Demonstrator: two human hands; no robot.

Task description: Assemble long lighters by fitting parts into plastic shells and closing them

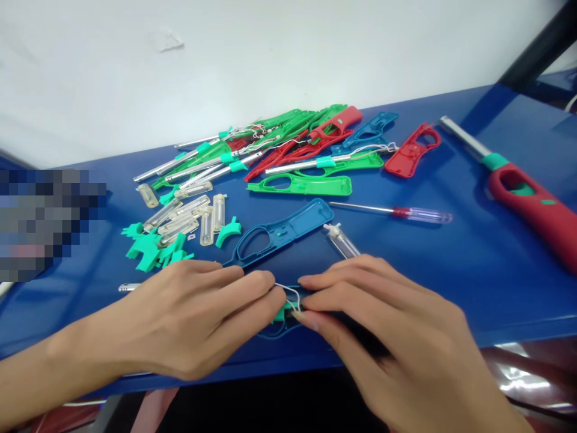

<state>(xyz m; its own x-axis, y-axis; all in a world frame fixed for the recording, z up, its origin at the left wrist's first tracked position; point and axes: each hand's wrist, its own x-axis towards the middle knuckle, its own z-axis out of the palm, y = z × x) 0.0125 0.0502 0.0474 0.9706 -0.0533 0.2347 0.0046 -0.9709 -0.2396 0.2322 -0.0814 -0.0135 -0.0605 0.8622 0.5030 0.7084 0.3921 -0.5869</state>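
Note:
A blue lighter casing half (278, 332) lies near the table's front edge, mostly covered by my hands. A green trigger (280, 314) and a thin white wire (296, 294) show inside it. My left hand (202, 319) is closed over the casing's left side with curled fingers; its fingertips are hidden. From the right, my right hand (387, 325) has thumb and fingers pinched on the wire at the casing. A metal lighter tube (129, 287) pokes out left of my left hand. Just beyond my hands are another blue casing half (283, 231) and a clear fuel tank (341, 240).
Green, red and blue casing halves (300, 184) and metal tubes with wires (198, 168) are piled at the back. Clear tanks (180, 219) and green triggers (148, 249) lie left. A screwdriver (424, 214) and an assembled red lighter (536, 198) are right. A white wall (270, 54) stands behind.

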